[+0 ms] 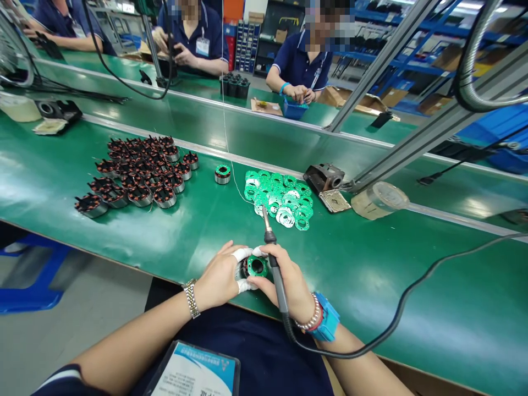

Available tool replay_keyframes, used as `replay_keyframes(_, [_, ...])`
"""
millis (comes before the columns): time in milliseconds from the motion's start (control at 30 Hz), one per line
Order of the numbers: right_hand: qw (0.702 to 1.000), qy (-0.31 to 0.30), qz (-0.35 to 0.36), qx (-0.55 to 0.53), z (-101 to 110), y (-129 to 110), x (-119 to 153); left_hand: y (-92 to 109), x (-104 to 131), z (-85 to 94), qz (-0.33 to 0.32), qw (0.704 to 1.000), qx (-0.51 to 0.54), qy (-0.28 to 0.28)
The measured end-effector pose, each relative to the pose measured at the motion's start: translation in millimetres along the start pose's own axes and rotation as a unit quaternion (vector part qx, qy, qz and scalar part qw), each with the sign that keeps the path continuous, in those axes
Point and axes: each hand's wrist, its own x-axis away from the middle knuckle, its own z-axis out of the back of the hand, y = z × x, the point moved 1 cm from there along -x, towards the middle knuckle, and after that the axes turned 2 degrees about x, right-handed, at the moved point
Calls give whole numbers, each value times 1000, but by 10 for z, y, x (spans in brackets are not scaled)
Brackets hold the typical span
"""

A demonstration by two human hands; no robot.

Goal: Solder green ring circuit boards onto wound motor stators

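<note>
My left hand (220, 278), with white coverings on some fingertips, grips a motor stator (244, 268) at the table's near edge. A green ring-shaped circuit board (257, 266) sits on the stator, facing up towards the camera. My right hand (289, 280) holds a soldering iron (277, 275) between thumb and fingers, its tip pointing away, while its fingertips touch the green board's edge. Beyond my hands lies a pile of green ring boards (284, 201). One stator with a green board (222, 174) stands alone left of that pile.
Many wound stators (140, 173) stand at the left. A metal holder (325, 177) and a round tub (379, 200) are at the back right. The iron's black cable (402, 308) crosses the right side. Several people sit across the green table (198, 220).
</note>
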Motion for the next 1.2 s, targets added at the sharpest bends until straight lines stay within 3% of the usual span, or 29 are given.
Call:
replay_keyframes(433, [999, -32, 13, -1, 27, -14, 32, 16, 7, -8, 2, 1000, -11, 6])
replay_keyframes(667, [999, 35, -31, 14, -67, -26, 83, -26, 23, -38, 4, 1000, -18, 15])
replay_keyframes(1200, [997, 57, -22, 47, -51, -67, 75, -9, 23, -38, 1, 1000, -23, 5])
